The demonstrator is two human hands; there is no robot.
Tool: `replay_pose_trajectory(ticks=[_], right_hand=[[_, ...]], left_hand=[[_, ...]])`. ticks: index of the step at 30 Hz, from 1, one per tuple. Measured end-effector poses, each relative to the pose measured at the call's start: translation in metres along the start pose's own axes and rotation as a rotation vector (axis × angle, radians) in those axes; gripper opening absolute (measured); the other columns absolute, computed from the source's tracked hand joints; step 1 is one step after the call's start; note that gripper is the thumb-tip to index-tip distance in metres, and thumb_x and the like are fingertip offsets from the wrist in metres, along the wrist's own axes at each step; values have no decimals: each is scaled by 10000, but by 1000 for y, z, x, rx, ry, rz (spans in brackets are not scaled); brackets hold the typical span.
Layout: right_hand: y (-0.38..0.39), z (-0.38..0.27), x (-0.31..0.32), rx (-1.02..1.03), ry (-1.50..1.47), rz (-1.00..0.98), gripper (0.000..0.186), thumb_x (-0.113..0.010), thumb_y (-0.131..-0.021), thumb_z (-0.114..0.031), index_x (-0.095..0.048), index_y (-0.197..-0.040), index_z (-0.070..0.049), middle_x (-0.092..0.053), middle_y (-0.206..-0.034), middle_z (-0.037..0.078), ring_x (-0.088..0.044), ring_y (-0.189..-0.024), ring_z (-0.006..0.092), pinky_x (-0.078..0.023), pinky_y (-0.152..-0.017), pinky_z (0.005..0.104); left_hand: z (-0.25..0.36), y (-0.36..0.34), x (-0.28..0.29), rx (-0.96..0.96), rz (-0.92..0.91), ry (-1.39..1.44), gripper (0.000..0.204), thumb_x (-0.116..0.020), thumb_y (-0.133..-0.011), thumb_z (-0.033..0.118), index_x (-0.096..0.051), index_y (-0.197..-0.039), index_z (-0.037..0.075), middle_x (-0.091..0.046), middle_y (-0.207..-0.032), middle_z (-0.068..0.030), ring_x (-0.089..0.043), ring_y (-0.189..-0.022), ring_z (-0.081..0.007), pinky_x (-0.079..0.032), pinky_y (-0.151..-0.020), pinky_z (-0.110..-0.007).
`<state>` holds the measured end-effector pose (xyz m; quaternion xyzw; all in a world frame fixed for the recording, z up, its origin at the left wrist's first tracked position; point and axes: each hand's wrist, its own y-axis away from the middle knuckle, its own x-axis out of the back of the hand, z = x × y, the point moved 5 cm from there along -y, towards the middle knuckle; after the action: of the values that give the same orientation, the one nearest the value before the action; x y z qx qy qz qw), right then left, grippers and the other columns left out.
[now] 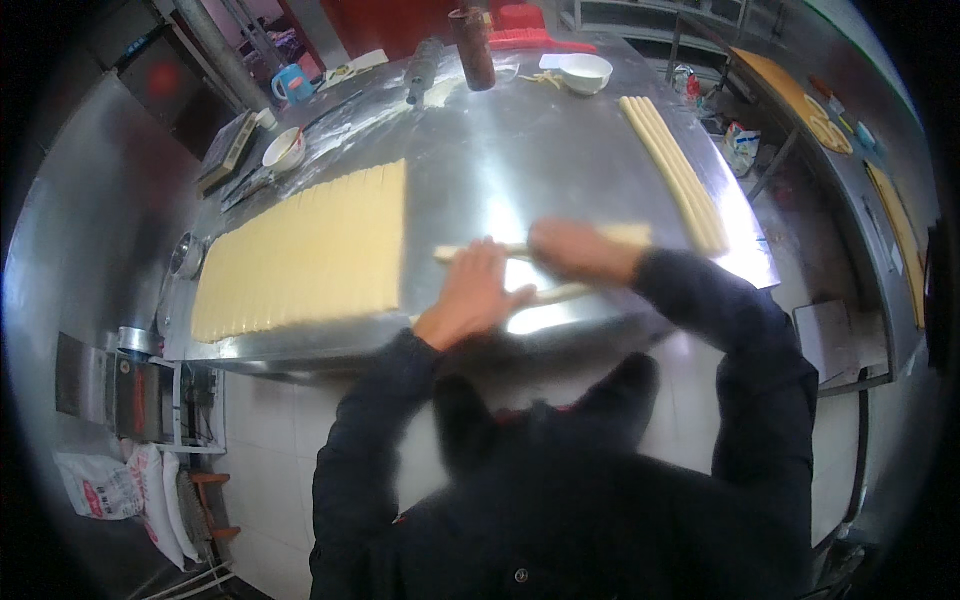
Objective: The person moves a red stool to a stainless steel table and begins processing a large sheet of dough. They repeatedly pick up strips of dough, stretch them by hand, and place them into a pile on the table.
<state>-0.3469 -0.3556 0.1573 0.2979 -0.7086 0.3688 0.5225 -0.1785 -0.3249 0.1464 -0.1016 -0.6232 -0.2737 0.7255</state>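
A dough strip (627,235) lies on the near part of the steel table (560,180), its long axis running left to right, the right end slightly farther off. The left hand (468,288) is laid over it palm down, fingers outstretched toward the far side and crossing the strip near its left end, thumb parted to the right; it looks pressed flat rather than closed round anything. The right hand (580,252) is the nearer to the strip's right end and covers its middle, fingers bent and blurred, so I cannot tell whether they pinch it or only rest on it. A second length of dough (565,294) lies on the near side of both hands, roughly parallel; whether the two join is hidden. Left of the hands spreads a sheet of cut dough (300,260); to the far right lie several dough ropes (672,170) side by side, well apart from the fingers.
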Motion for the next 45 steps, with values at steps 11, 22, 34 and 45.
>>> replay_pose_trajectory(ticks=[11,22,34,45], right_hand=[[38,24,17,111,72,-4,209,-655,-970,-171,-613,-1122,-33,-622,-1103,149,-616,-1021,322,-521,-889,441],[87,58,32,78,-5,30,157,-655,-967,-188,-576,-1002,-57,-587,-1035,128,-599,-1024,324,-503,-865,450],[135,86,32,-159,-110,51,165,-660,-944,-154,-550,-1000,-45,-563,-1031,130,-568,-992,325,-489,-903,432],[168,75,42,-184,74,190,171,-681,-888,-100,-571,-1006,-44,-594,-1115,136,-579,-1061,335,-486,-922,422]], left_hand=[[41,-29,-14,-67,-50,-56,952,-314,-1022,733,-214,-1649,24,-181,-1710,-245,-128,-1596,-418,-86,-1248,-655],[75,-50,-28,-124,-9,-105,964,-363,-1019,720,-205,-1645,5,-177,-1708,-255,-137,-1592,-424,-102,-1255,-642],[105,-71,-23,-207,-33,16,971,-405,-999,726,-229,-1642,20,-182,-1707,-253,-147,-1580,-462,-119,-1235,-669],[147,-103,-28,-200,-10,18,883,-457,-992,693,-294,-1638,114,-242,-1695,-197,-204,-1561,-456,-155,-1191,-738]])
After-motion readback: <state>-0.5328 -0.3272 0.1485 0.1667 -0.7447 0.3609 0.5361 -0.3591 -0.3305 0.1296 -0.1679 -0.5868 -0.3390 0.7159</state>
